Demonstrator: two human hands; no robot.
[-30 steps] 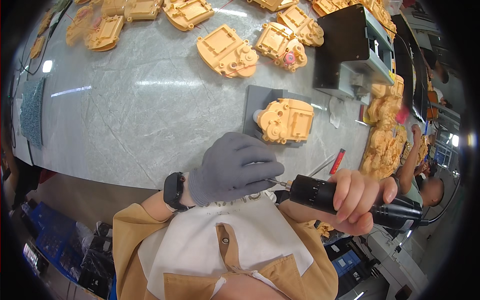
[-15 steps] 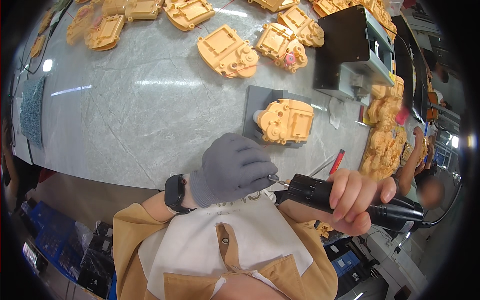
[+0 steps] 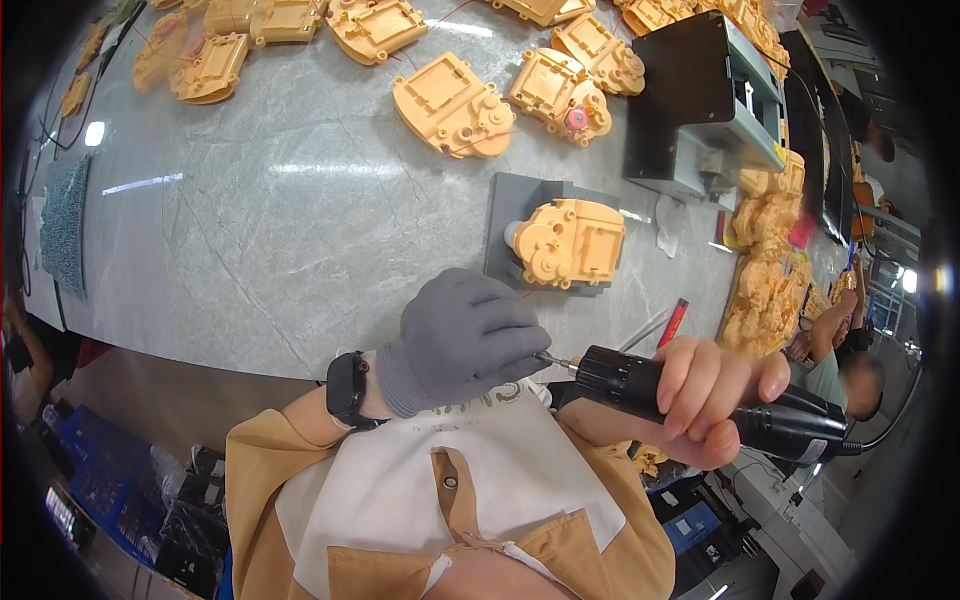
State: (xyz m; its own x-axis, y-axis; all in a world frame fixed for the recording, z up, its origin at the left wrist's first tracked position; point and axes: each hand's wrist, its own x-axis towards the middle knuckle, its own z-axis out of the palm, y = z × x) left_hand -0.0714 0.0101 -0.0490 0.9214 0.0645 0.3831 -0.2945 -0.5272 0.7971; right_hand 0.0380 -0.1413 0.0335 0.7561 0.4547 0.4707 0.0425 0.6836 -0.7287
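My right hand (image 3: 705,400) wraps round a black electric screwdriver (image 3: 625,383), held level with its bit pointing left. The thin metal bit (image 3: 558,361) meets the fingertips of my left hand (image 3: 470,335), which wears a grey glove. Its fingers are curled and pressed together; whatever they pinch at the bit's tip is hidden. Just beyond the hands, an orange-yellow plastic housing (image 3: 575,243) with round bosses and a rectangular recess sits on a dark grey fixture (image 3: 503,215).
More orange-yellow housings (image 3: 455,105) lie across the back of the grey table (image 3: 230,240). A black-and-grey machine (image 3: 690,110) stands at the back right, with piled housings (image 3: 765,290) beside it. A red-handled tool (image 3: 674,322) lies near the screwdriver. Another person's arm (image 3: 830,320) shows far right.
My left fingers have shifted slightly at the bit's tip, and the dark metal seen there before shows less. The screwdriver stays almost still. The other person's arm at far right has lowered.
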